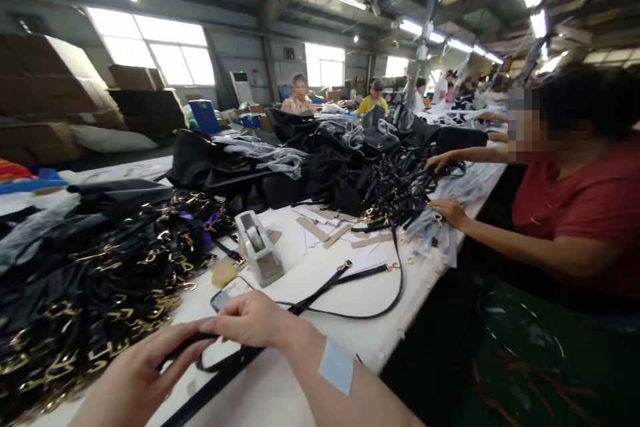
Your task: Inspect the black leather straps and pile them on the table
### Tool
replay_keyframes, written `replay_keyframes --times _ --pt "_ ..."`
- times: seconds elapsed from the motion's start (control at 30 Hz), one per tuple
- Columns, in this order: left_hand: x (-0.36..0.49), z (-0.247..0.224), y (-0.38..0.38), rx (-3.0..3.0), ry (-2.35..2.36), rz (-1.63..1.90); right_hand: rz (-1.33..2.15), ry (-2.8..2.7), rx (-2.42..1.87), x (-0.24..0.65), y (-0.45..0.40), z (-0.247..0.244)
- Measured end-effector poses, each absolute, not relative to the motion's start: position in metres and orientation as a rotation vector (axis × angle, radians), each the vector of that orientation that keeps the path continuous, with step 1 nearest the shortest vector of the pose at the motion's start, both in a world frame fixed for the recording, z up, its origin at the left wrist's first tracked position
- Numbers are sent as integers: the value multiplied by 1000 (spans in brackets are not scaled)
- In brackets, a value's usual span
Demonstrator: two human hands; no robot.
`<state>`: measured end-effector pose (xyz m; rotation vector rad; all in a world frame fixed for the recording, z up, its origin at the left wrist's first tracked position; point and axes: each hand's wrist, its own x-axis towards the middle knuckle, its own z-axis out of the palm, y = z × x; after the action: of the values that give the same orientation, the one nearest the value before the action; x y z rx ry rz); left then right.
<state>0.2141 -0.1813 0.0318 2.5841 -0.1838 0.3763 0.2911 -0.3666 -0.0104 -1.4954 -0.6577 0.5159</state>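
Note:
A long black strap with gold metal fittings runs across the white table. My left hand is closed on a part of the black strap, which passes between thumb and fingers. Right against it, my right hand pinches the strap too, its fingertips touching those of my left hand. Another stretch of strap lies on the table under my right wrist. A gold clasp shows toward the strap's far end. Just past my right hand lies a phone-like flat object, partly hidden by the hand.
A tape dispenser stands beyond my hands. On the left is a heap of black straps with gold clasps. Paper strips and black bags lie farther back. At right, a co-worker in a red shirt handles plastic-wrapped pieces.

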Motion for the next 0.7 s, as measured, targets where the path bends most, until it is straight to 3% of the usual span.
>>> replay_keyframes --times 0.27,0.7 --pt "194 48 -145 2372 -166 309 655 -689 -1384 267 -356 -9" --pt "191 54 -164 2270 -269 262 560 -690 -1485 258 -368 0"
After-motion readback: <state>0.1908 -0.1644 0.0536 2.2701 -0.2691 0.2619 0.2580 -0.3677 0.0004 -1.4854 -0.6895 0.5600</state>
